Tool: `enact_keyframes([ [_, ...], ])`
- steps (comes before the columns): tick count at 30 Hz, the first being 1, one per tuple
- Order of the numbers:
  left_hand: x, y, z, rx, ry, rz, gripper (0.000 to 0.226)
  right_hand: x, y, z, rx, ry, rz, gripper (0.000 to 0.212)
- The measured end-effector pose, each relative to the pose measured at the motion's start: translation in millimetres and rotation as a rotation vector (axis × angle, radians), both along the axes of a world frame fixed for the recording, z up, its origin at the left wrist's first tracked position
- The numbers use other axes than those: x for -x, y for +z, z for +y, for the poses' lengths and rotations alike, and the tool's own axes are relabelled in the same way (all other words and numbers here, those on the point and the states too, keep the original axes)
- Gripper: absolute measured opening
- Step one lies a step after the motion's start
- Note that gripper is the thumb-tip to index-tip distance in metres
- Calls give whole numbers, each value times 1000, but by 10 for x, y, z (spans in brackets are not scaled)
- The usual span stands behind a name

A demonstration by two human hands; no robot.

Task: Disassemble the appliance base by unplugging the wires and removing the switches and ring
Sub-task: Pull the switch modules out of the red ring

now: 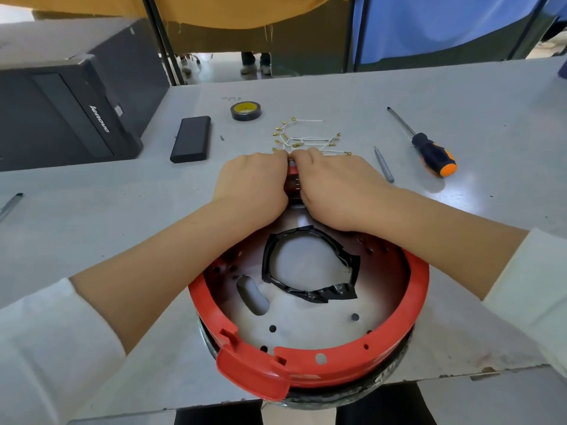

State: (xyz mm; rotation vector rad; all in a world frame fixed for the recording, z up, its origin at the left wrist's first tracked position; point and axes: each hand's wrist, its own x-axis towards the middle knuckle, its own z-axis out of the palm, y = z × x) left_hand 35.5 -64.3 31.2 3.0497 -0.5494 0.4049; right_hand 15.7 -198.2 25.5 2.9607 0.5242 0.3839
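The red base [306,302] sits on the tabletop [460,271] at its near edge. At its 12 o'clock rim, both hands, left [254,185] and right [334,188], close together around a switch [293,179]. Loose wires [306,138] lie just beyond.

My grey table [460,96] carries the red appliance base [306,357] at six o'clock, loose wires [306,139] and tape roll [245,111] at twelve, screwdriver [429,148] at two, computer case [61,118] at ten.
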Motion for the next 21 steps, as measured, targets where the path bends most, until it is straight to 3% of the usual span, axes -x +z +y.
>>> enact_keyframes([
  [4,-26,-11,39,86,-28,48,15,7,12,13,-114,-18,43,34],
  [10,-25,-22,93,189,-69,109,25,-73,90,12,-534,-227,272,55],
  [14,3,-20,104,190,-97,105,32,-128,165,-34,-764,-285,361,36],
  [19,6,-36,109,158,-102,76,45,-273,257,-42,-965,-385,506,50],
  [21,-13,-48,97,158,-100,78,54,-334,303,-57,-1041,-476,615,42],
])
